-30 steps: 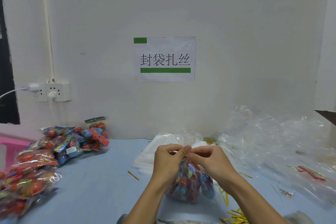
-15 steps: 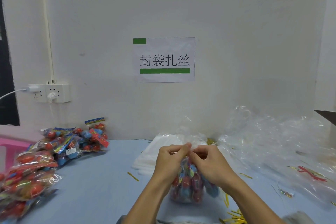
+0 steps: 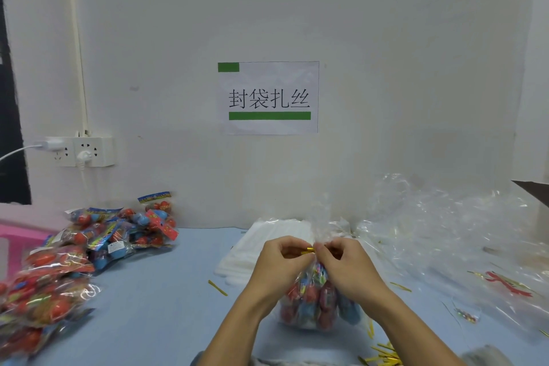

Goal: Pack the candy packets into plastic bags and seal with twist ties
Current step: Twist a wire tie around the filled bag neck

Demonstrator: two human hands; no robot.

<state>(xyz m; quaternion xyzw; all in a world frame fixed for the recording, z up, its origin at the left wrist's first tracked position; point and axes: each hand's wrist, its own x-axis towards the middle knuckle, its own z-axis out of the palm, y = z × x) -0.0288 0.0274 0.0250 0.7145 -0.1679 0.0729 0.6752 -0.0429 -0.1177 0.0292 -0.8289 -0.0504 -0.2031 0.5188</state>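
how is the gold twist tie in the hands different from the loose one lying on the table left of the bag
The held twist tie sits at the bag neck, pinched by the left hand and right hand; the loose twist tie lies untouched on the blue table. The held one shows only a short, level stretch; the loose one lies straight and diagonal, full length visible. Both are thin and gold.

Candy packets pile (image 3: 44, 291): blurred, cut by left edge, left of filled bag (image 3: 312, 303).
Filled bag neck: hidden behind both hands' fingers.
Loose twist ties (image 3: 383, 355): cut by bottom edge.
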